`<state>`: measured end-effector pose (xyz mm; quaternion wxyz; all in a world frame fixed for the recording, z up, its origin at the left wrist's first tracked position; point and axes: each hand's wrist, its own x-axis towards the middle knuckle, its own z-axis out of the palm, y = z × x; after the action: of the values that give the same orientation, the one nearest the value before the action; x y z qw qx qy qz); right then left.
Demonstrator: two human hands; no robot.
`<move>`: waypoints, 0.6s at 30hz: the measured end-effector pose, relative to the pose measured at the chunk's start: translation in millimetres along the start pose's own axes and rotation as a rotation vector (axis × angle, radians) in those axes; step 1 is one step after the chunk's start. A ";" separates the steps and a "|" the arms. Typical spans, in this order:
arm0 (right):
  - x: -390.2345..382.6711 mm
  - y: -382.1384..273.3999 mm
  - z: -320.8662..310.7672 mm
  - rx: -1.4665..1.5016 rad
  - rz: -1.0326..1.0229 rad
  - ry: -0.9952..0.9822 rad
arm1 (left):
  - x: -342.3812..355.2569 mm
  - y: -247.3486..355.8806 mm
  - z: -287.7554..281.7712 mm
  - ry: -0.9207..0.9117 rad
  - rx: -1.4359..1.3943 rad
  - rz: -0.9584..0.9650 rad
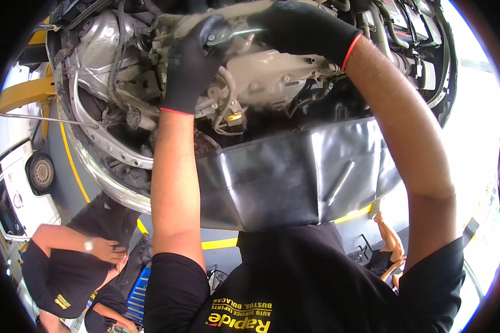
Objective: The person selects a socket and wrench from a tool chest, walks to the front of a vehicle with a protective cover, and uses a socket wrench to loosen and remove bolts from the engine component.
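Both hands wear black gloves with red cuffs and meet at a silver tool [233,34], which lies near twelve o'clock in the view, above the engine bay's pale metal housing [261,75]. The left hand [190,69], at eleven o'clock, is bent closed around the tool's rounded end, which shows against the glove. The right hand [297,30], just past twelve, touches the tool's other end; its fingers merge into dark glove, so how far they are closed cannot be told. The left forearm [175,183] runs almost straight up from seven o'clock toward eleven. The right arm bends at an elbow near four o'clock, its forearm [403,122] slanting up toward one. A black cover [272,186] drapes over the car's edge between the two arms.
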<state>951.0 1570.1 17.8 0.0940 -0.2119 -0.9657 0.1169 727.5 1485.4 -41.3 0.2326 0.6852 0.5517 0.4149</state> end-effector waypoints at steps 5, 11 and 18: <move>15.1 -32.5 -1.5 0.259 0.109 0.088 | -1.5 3.7 2.5 0.017 -0.082 -0.198; 17.2 -27.3 2.1 0.177 0.120 0.106 | -6.9 9.2 0.9 0.064 -0.213 -0.092; 23.8 -17.5 11.5 0.070 0.182 0.049 | -4.8 18.4 5.8 0.154 -0.099 0.011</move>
<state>920.3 1562.8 14.5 0.1140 -0.2982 -0.9352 0.1534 742.4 1476.4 -31.7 0.2208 0.6417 0.5432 0.4944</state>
